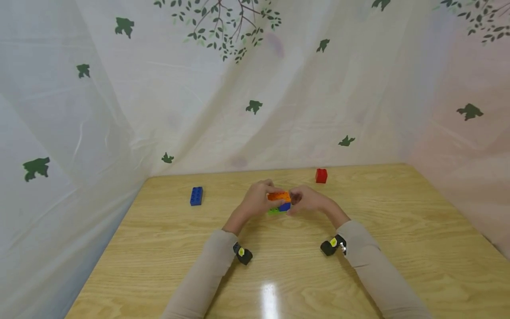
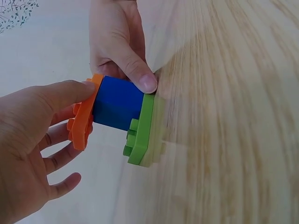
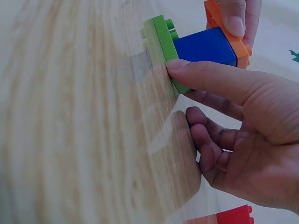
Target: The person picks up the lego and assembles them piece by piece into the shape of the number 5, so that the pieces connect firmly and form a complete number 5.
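Observation:
A small stack of toy building bricks stands on the table between both hands. At its base is a flat green brick, with a blue brick on one end of it and a flat orange brick on top. From the left, my left hand pinches the orange brick, its thumb on the near edge. My right hand grips the stack's right end low down. In the right wrist view, its thumb presses the edge of the green brick beside the blue one, and the other fingers curl behind.
A separate blue brick with studs lies to the left on the wooden table. A red brick sits near the back edge, right of the hands. A pale curtain with leaf prints hangs behind the table.

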A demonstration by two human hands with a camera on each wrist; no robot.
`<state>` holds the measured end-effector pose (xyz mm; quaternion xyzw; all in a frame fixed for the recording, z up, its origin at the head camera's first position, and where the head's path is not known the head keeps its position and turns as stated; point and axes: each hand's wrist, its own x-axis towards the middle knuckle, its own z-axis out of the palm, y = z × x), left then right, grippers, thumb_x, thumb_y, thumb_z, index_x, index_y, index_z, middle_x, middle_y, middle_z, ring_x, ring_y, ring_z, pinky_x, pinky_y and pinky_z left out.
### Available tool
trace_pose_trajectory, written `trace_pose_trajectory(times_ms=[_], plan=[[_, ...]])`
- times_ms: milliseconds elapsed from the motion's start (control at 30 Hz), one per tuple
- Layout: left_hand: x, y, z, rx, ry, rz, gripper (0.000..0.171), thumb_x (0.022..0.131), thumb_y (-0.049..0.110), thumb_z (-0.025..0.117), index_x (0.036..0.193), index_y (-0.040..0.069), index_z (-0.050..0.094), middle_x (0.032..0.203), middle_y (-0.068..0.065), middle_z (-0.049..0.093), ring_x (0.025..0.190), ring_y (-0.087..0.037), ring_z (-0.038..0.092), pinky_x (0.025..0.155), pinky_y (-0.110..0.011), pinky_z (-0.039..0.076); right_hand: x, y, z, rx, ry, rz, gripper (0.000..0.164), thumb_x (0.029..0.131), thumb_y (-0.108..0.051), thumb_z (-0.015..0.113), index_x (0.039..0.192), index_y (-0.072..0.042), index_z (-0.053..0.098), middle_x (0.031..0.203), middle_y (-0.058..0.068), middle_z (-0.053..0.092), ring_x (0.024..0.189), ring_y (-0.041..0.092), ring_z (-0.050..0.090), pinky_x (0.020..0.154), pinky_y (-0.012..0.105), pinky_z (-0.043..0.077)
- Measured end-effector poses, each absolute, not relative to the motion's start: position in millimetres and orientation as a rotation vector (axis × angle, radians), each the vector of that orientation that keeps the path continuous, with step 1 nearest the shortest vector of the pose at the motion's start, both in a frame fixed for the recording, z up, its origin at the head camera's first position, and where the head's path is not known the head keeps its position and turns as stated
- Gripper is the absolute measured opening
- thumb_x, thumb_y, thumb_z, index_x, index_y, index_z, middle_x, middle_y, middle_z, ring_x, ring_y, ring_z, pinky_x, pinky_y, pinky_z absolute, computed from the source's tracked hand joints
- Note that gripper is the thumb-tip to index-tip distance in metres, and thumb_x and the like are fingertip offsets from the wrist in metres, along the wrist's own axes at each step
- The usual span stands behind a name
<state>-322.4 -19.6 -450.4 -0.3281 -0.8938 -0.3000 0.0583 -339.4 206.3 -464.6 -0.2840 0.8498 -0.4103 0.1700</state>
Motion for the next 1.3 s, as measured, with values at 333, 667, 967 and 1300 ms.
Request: trace_pose_trajectory(times_ms=[333,667,967,1300], plan=[[-319,-16,-437,-0.962,-2.772,-0.801,0.036,0.089,0.031,0.080,0.119,0.012,0.077,0.093,-0.005,0.064,0.071,-0.013,0.047,0.063,-0.020,0.036,-341,207,-466,-0.807,2.411,-1.173,0.024,0.084,-0.007,0.081,0.101,0.001,0.067,0.084,0.005,0.059,0.077,0.018,0.050,0.068,0.028,0.042],[-320,-12,-428,-0.951,-2.831,-0.670,0.031,0.087,0.031,0.081,0.114,0.016,0.080,0.094,-0.003,0.067,0.072,-0.012,0.051,0.064,-0.020,0.038,-341,208,-467,-0.816,2.430,-1.152,0.023,0.084,-0.009,0.082,0.100,0.000,0.067,0.082,0.004,0.056,0.077,0.019,0.049,0.069,0.028,0.042],[-318,-15,-438,-0.914,-2.811,-0.829,0.034,0.089,0.030,0.080,0.119,0.013,0.077,0.095,-0.004,0.063,0.073,-0.013,0.049,0.063,-0.021,0.037,-340,207,-467,-0.817,2.429,-1.154,0.024,0.084,-0.010,0.082,0.101,-0.001,0.067,0.083,0.002,0.056,0.078,0.018,0.050,0.069,0.028,0.042],[-318,-16,-443,-0.901,-2.784,-0.956,0.034,0.089,0.029,0.080,0.118,0.011,0.077,0.093,-0.002,0.062,0.073,-0.012,0.048,0.062,-0.021,0.038,-339,208,-466,-0.823,2.428,-1.172,0.023,0.084,-0.008,0.082,0.100,-0.001,0.067,0.083,0.003,0.058,0.078,0.018,0.050,0.069,0.028,0.043]])
